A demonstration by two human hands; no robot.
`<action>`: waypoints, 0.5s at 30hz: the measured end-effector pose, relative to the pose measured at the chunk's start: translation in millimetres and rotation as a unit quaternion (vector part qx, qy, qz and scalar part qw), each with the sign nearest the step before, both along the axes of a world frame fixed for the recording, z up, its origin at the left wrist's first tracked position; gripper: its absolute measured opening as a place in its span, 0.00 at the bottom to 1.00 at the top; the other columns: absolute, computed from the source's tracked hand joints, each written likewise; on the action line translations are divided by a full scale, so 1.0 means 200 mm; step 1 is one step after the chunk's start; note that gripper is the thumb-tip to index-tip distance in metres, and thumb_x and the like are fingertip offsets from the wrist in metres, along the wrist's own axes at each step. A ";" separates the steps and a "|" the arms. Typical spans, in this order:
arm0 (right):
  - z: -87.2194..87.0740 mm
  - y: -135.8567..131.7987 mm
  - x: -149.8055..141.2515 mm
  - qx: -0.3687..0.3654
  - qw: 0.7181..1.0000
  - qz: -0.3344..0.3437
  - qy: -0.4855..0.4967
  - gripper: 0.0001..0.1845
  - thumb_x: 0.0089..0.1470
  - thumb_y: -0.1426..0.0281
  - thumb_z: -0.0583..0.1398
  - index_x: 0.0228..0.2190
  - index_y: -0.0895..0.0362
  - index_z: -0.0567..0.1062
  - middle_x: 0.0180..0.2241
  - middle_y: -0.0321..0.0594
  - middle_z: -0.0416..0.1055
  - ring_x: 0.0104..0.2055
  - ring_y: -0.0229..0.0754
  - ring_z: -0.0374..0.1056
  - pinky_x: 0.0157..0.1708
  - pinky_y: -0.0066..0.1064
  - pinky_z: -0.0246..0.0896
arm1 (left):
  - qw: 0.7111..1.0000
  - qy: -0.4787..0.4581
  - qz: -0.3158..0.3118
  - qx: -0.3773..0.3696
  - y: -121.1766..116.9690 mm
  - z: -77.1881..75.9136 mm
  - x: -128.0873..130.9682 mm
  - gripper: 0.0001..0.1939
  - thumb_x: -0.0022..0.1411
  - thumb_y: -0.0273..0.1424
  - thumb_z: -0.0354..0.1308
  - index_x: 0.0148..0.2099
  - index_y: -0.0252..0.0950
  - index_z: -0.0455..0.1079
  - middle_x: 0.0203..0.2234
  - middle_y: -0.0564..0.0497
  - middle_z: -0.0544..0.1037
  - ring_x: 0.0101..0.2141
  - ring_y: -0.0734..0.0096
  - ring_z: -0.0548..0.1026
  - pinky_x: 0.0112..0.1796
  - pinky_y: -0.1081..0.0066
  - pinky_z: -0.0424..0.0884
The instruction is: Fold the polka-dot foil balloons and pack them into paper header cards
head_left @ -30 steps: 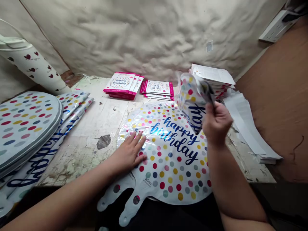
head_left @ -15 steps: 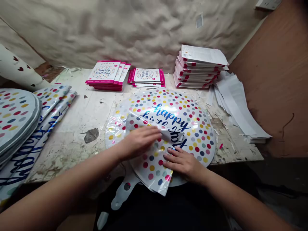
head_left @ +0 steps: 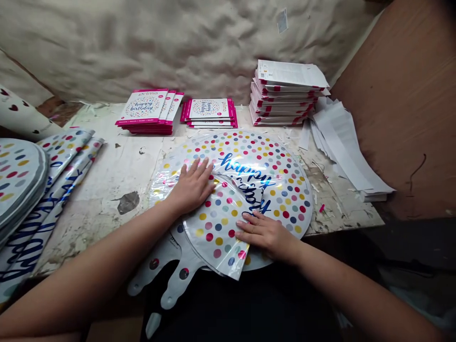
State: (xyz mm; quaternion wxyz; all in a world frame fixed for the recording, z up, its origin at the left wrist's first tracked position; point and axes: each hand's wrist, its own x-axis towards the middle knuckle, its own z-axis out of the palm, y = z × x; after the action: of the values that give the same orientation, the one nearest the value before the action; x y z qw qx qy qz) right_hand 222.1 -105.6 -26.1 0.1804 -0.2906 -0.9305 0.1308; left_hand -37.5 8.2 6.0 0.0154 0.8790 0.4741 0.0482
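Note:
Flat foil balloons with coloured dots and blue "happy" lettering lie in a pile at the table's front edge. On top is a folded foil balloon, its pointed end toward me. My left hand lies flat with fingers spread at the folded balloon's upper left edge. Resting on its right edge is my right hand, palm down, fingers stretched out. Pale balloon tails hang over the front edge at lower left, below my left hand.
Pink-and-white "happy birthday" packets and a smaller packet stack stand along the back. A tall packet pile is at back right, beside white paper strips. More flat dotted balloons lie at left.
My left hand has moved up and left off the folded balloon's middle, and its fingers have spread. The folded part now lies flatter. My right hand stays on the right edge.

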 end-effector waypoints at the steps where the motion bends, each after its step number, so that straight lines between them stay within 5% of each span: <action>1: 0.00 0.00 0.00 -0.002 1.000 -0.002 0.009 0.18 0.59 0.75 0.51 0.50 0.53 0.70 0.53 0.41 0.67 0.60 0.46 0.54 0.58 0.46 0.52 | 0.999 -0.027 -0.027 0.025 -0.02 0.02 -0.01 0.26 0.66 0.38 0.41 0.63 0.34 0.54 0.63 0.42 0.52 0.63 0.54 0.46 0.58 0.50 0.46; 3: 0.00 0.01 0.01 -0.018 0.999 -0.010 0.041 0.18 0.59 0.75 0.51 0.49 0.54 0.70 0.52 0.41 0.68 0.60 0.46 0.55 0.58 0.46 0.52 | 0.992 -0.099 -0.044 0.061 -0.05 0.05 -0.06 0.21 0.65 0.34 0.43 0.58 0.37 0.61 0.58 0.45 0.63 0.60 0.61 0.56 0.58 0.57 0.53; 6: 0.03 0.02 0.03 -0.063 0.991 -0.037 0.112 0.18 0.56 0.76 0.52 0.46 0.55 0.72 0.49 0.42 0.71 0.56 0.43 0.62 0.55 0.42 0.56 | 0.969 -0.210 0.082 0.097 -0.09 0.09 -0.17 0.15 0.63 0.35 0.48 0.50 0.39 0.67 0.46 0.47 0.73 0.49 0.63 0.69 0.51 0.61 0.65; 10: 0.07 0.03 -0.03 -0.051 0.983 -0.086 0.151 0.12 0.50 0.78 0.54 0.33 0.56 0.74 0.32 0.40 0.76 0.37 0.42 0.71 0.37 0.34 0.66 | 0.939 -0.281 0.177 0.093 -0.14 0.10 -0.29 0.12 0.61 0.36 0.52 0.45 0.40 0.69 0.41 0.49 0.75 0.42 0.64 0.73 0.45 0.63 0.71; 15: 0.10 0.07 -0.27 -0.098 0.983 -0.111 0.111 0.08 0.50 0.73 0.55 0.21 0.57 0.68 0.23 0.37 0.67 0.25 0.38 0.61 0.24 0.28 0.55 | 0.906 -0.367 0.189 0.091 -0.20 0.14 -0.27 0.11 0.59 0.34 0.55 0.45 0.39 0.70 0.40 0.50 0.76 0.39 0.66 0.74 0.44 0.63 0.71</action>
State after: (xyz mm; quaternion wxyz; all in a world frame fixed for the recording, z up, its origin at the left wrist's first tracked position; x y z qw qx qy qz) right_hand 168.7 -90.6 -6.9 0.2665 -0.3921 -0.8492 0.2324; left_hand -91.2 -31.1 34.8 0.0990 0.6910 0.5854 0.4123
